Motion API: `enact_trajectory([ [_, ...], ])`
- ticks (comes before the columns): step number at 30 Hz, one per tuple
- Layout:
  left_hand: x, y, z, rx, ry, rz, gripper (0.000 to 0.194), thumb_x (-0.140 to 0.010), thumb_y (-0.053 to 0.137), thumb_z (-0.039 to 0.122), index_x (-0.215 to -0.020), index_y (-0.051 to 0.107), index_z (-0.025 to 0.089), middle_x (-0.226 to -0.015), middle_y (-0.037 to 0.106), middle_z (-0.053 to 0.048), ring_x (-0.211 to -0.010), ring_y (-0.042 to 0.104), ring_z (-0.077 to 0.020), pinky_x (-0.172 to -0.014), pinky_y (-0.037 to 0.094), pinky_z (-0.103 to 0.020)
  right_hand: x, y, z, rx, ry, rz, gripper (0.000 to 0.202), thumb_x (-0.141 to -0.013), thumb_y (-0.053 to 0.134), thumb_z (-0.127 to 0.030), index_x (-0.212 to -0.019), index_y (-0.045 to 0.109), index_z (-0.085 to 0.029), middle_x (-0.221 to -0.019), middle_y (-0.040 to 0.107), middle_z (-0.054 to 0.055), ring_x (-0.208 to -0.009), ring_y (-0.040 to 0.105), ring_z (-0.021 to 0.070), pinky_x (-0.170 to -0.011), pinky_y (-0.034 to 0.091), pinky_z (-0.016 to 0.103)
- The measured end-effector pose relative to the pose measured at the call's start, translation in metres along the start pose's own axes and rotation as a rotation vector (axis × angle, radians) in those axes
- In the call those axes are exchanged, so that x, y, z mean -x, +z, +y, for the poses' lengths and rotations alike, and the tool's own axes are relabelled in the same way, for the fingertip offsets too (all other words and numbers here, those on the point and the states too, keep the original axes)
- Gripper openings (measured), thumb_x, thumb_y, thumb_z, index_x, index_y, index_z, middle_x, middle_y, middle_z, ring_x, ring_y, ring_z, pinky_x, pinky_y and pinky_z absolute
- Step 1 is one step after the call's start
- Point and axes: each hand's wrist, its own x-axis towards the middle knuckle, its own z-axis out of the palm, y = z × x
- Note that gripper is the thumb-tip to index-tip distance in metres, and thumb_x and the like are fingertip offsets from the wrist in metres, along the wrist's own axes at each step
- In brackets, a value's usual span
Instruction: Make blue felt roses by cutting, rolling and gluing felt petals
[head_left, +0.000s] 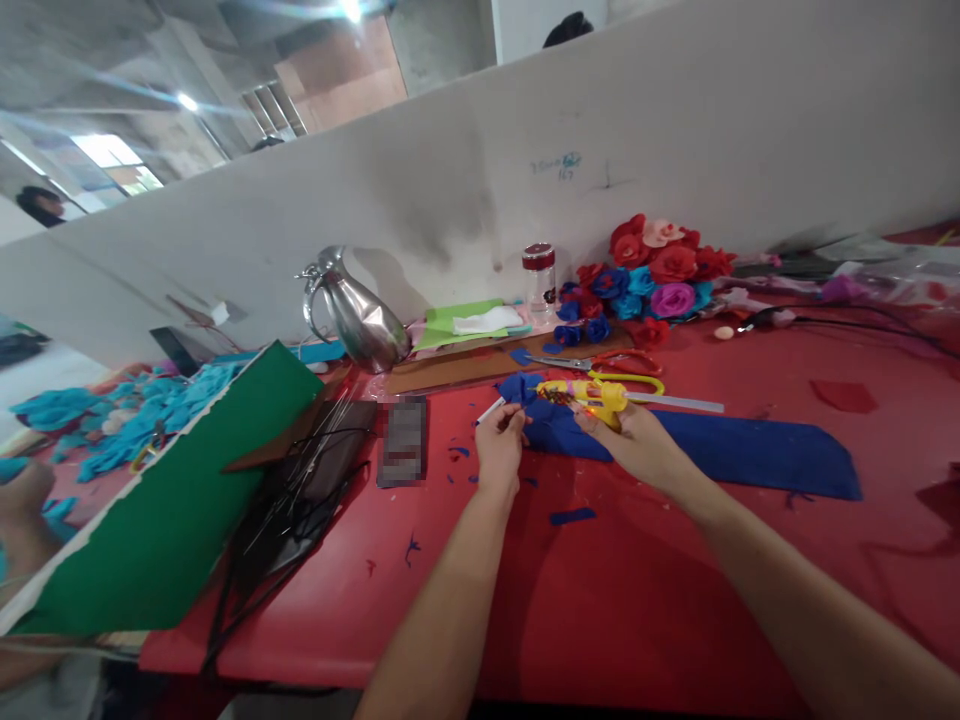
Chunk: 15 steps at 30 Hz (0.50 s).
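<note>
My right hand (626, 430) is wrapped round a yellow hot glue gun (581, 392). A clear glue stick (682, 403) juts from its back end. The gun's nozzle points left, at a blue paper flower (519, 388). My left hand (504, 440) pinches the flower from below, and a thin white stick (490, 410) shows beside its fingers. Beneath both hands lies a long strip of blue crepe paper (757, 452), stretching to the right. Scissors (600, 365) with red and yellow handles rest just behind the glue gun.
Finished paper flowers (667, 270) are heaped at the back right, near a glass jar (538, 285). A steel jug (356, 310) stands at the back. To the left are a phone-like dark object (403, 442), wires (300, 480), a green board (172, 510) and turquoise paper pieces (150, 415).
</note>
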Motion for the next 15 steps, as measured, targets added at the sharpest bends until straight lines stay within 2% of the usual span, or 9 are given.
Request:
enact_trajectory([
  [8, 0.0004, 0.0015, -0.0012, -0.015, 0.009, -0.008, 0.008, -0.069, 0.065, 0.018, -0.076, 0.066, 0.015, -0.058, 0.061, 0.003, -0.043, 0.042, -0.0059, -0.046, 0.034, -0.02, 0.0029, 0.0023, -0.0025, 0.016, -0.017, -0.031, 0.027, -0.078, 0.057, -0.049, -0.07, 0.063, -0.023, -0.065, 0.065, 0.002, -0.061, 0.057, 0.0204, -0.061, 0.045, 0.032],
  [15, 0.0003, 0.0011, -0.0003, -0.049, 0.03, -0.026, 0.006, -0.07, 0.063, 0.016, -0.076, 0.066, 0.016, -0.058, 0.061, 0.003, -0.044, 0.043, -0.0065, -0.046, 0.034, -0.02, 0.0034, 0.0023, -0.0035, 0.01, -0.014, -0.051, 0.026, -0.079, 0.056, -0.048, -0.071, 0.064, -0.024, -0.064, 0.064, 0.002, -0.062, 0.058, 0.0211, -0.061, 0.044, 0.032],
])
